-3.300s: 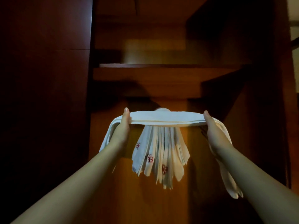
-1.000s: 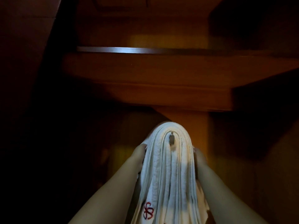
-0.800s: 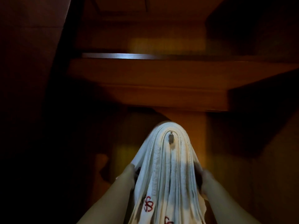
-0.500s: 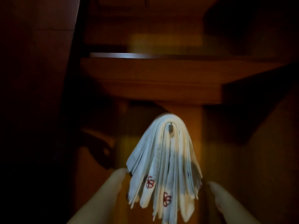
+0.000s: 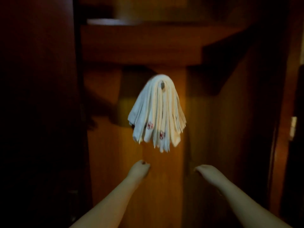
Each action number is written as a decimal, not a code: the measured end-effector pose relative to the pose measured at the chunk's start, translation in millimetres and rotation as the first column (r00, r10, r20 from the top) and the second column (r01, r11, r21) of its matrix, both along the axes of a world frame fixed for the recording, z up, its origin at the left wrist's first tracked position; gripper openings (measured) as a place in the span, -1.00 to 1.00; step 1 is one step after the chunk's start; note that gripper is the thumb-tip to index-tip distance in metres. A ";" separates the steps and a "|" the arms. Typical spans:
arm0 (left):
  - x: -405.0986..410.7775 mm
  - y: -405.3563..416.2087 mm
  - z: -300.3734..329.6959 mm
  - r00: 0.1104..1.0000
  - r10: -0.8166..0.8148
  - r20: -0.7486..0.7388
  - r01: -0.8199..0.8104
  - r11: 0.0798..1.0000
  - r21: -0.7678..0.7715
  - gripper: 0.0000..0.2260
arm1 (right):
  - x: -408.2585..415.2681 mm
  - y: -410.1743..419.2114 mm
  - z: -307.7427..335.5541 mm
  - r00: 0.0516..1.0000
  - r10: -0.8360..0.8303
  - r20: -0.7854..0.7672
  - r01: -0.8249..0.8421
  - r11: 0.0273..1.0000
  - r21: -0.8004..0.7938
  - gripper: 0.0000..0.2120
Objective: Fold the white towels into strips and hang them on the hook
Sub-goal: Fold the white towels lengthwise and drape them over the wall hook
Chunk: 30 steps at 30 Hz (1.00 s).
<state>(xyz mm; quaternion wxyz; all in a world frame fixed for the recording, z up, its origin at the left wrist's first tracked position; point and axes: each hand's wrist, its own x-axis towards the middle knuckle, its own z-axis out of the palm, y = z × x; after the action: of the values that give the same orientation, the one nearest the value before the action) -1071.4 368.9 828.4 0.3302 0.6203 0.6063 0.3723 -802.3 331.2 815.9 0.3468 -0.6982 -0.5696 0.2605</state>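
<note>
Several white towels, folded into strips with small red emblems near their ends, hang draped over a small metal hook on the wooden back panel. Their ends fan out downward. Below the bundle, my left hand is loosely curled and holds nothing. To the right, my right hand is also loosely curled and empty. Neither hand touches the towels. The frame is blurred.
A wooden shelf juts out above the hook. Dark wooden cabinet walls stand close on the left and right. A pale hinge shows at the right edge.
Both hands slid down the hanging bundle, let go of it and dropped below its ends. The strip held stretched 3.3 s ago now hangs on the hook with the rest.
</note>
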 end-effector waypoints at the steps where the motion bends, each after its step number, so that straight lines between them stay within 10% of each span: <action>1: 0.8 -19.7 -10.6 0.998 -0.061 -0.023 0.061 0.998 0.001 -0.84 | -3.4 -21.3 -12.6 0.999 0.027 0.033 -0.026 0.999 -0.027 -0.77; 15: 64.6 -207.7 -233.8 0.742 -0.643 -0.190 0.525 0.734 -0.432 -0.62 | 34.6 -327.8 -265.6 0.988 -0.138 0.068 0.153 0.922 -0.355 -0.83; 30: 325.5 -328.4 -379.3 0.354 -0.876 -0.328 0.569 0.480 -0.668 -0.57 | 220.3 -537.9 -437.4 0.862 -0.492 0.121 0.445 0.621 -0.645 -0.59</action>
<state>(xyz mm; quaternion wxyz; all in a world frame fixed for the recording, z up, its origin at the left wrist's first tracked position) -745.9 40.4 449.1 0.3667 0.8186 0.3923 -0.2036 -581.9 -206.7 378.5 0.1554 -0.8886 -0.2284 0.3663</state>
